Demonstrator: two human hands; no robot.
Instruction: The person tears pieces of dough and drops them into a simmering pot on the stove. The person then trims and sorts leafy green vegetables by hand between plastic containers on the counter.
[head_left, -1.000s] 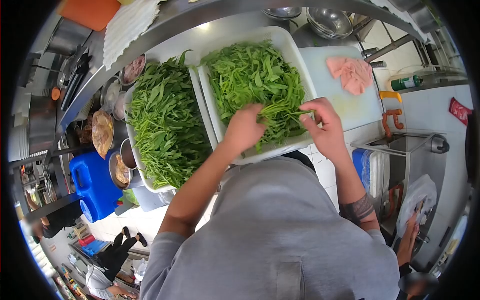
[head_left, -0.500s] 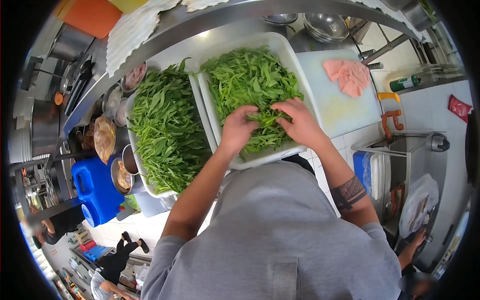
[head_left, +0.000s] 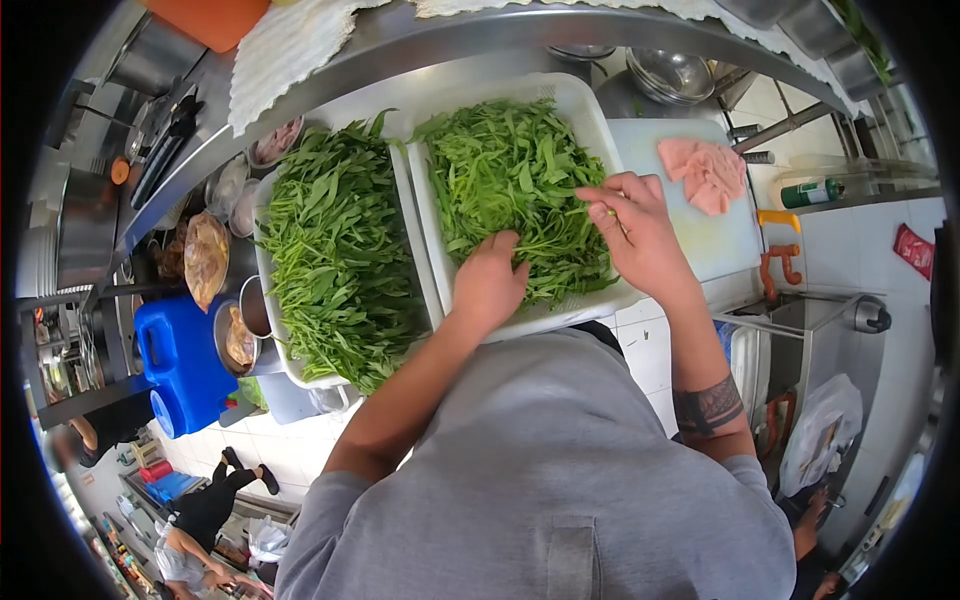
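A white basket (head_left: 432, 262) heaped with long-leaved greens (head_left: 530, 160) is in front of me. My left hand (head_left: 490, 283) is at its near left side, with fingertips among the leaves and thumb and fingers curled around some greens. My right hand (head_left: 640, 235) is raised over the basket's right rim. Its thumb and index finger are pinched together, and a sliver of green stem shows at them; the other fingers are folded. A second white basket (head_left: 408, 185) stands close on the left, piled with the same leafy greens (head_left: 335, 260).
On the right a white cutting board (head_left: 700, 245) carries a crumpled pink cloth (head_left: 705, 172). Metal bowls (head_left: 672, 75) stand behind it. A steel shelf edge (head_left: 450, 45) crosses above. A blue jerrycan (head_left: 185, 355) and bowls of meat are at the left. Other people (head_left: 205, 510) work at lower left.
My right hand has lifted out of the greens and moved right, now pinching a stem. My left hand has shifted slightly down and toward me, still at the greens. The view has tilted slightly.
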